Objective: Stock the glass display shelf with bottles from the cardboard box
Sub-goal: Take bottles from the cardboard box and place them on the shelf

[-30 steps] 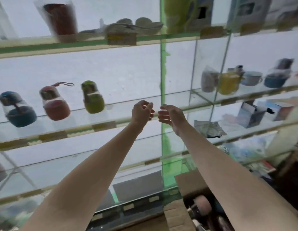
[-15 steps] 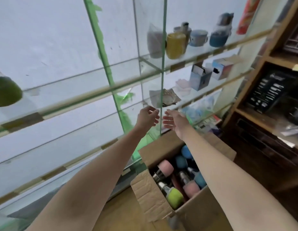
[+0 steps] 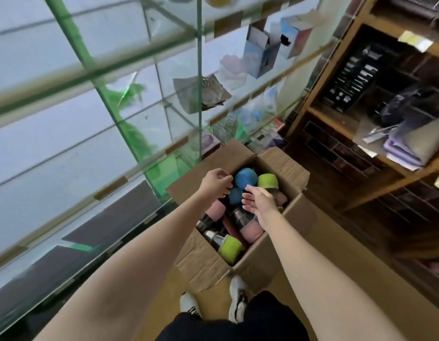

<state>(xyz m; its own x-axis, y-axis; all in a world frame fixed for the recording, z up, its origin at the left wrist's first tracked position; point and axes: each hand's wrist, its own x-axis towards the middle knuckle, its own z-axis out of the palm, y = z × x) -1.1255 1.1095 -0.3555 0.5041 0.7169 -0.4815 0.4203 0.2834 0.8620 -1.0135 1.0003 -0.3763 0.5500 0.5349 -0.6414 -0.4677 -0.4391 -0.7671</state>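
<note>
Head view: the tall green-framed glass display shelf fills the left side. At its foot, the open brown cardboard box holds blue, green and pink-sleeved bottles. Above them hover the left hand, loosely curled and empty, and the right hand, fingers spread. No label is legible.

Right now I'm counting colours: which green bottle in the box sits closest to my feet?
The green bottle at the box's near corner, lying with its steel cap showing; the other green bottle sits at the far side beside the blue bottle.
</note>
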